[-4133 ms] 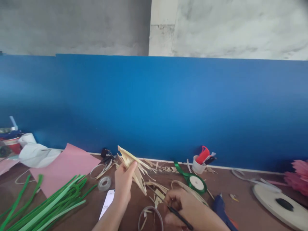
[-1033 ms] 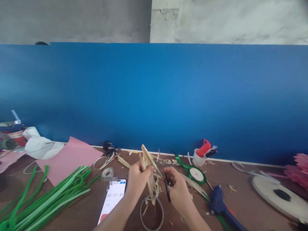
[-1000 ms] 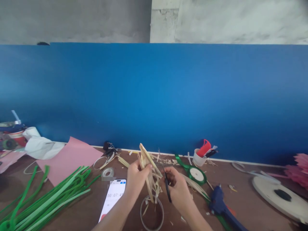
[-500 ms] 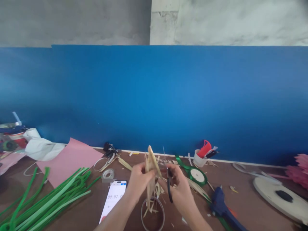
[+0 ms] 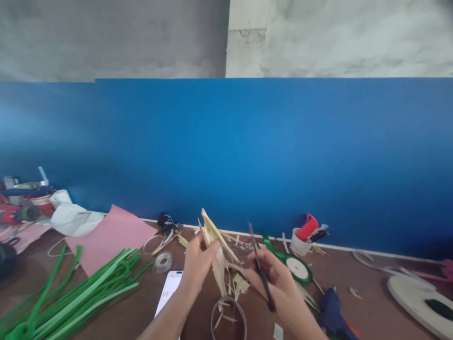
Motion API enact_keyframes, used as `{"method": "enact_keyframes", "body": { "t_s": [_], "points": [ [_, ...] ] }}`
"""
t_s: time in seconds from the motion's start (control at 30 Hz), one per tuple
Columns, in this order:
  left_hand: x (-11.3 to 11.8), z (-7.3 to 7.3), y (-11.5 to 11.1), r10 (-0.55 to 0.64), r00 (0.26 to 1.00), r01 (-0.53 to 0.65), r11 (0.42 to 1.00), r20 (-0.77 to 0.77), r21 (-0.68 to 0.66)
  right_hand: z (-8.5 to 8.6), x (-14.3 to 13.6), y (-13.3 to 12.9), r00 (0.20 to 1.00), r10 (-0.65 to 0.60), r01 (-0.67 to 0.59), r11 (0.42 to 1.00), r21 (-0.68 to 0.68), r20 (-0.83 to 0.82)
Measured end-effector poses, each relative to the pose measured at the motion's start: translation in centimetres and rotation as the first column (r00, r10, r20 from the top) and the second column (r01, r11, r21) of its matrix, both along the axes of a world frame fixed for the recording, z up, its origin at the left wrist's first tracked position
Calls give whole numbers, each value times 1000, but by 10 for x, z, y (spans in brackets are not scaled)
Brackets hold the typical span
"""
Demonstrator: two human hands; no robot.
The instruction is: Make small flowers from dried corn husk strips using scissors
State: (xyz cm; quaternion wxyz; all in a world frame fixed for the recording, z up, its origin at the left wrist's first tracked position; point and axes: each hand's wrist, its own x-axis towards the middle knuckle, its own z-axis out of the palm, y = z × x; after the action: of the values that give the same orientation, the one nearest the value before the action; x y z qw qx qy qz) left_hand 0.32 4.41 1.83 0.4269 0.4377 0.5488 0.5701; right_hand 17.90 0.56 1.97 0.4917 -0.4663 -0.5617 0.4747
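Observation:
My left hand (image 5: 196, 267) is closed around a folded pale dry husk (image 5: 218, 264), thumb across its middle, its pointed tip standing up. My right hand (image 5: 283, 288) grips dark-handled scissors (image 5: 263, 278) with the thin blades pointing up and away. A narrow strip of husk runs from the held piece to the right fingertips; whether they pinch it I cannot tell. Below the hands, a clear round rim (image 5: 244, 317) surrounds a few husk scraps. A crumpled husk piece (image 5: 241, 284) lies between the hands.
Green pipe cleaners (image 5: 88, 288), a phone (image 5: 169, 289) and a tape roll (image 5: 163, 262) lie left. A green ribbon spool (image 5: 297, 268), a white cup (image 5: 299, 244) of tools, a blue glue gun (image 5: 332, 309) and a cream disc (image 5: 410, 302) are right. A blue panel (image 5: 226, 151) stands behind.
My hands have moved apart. The left tilts the husk to the left, and the scissors have drawn back right, clear of the husk body. The view has shifted slightly.

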Motion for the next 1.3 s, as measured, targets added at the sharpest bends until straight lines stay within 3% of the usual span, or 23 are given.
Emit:
{"method": "enact_keyframes", "body": {
  "t_s": [0.1,0.17,0.37,0.67,0.83,1.3],
  "points": [
    [-11,-3,9,132,991,-131,989,-15,70,3,3,-9,955,241,-203,956,-211,173],
    [-17,-5,12,176,984,-174,980,-15,102,1,3,-11,917,316,-235,921,-311,243],
    [-19,-5,13,213,976,-217,968,46,124,-13,-2,-6,905,265,-158,936,-313,334],
    [4,-3,3,195,956,-206,978,218,27,-13,-19,-3,948,223,-121,912,-392,226],
    [12,-6,-2,211,951,-215,977,224,-9,-16,-21,-2,967,195,-113,904,-413,162],
    [13,-11,-3,192,952,-196,981,238,-9,-19,-21,0,956,224,-147,923,-355,188]
  ]
}}
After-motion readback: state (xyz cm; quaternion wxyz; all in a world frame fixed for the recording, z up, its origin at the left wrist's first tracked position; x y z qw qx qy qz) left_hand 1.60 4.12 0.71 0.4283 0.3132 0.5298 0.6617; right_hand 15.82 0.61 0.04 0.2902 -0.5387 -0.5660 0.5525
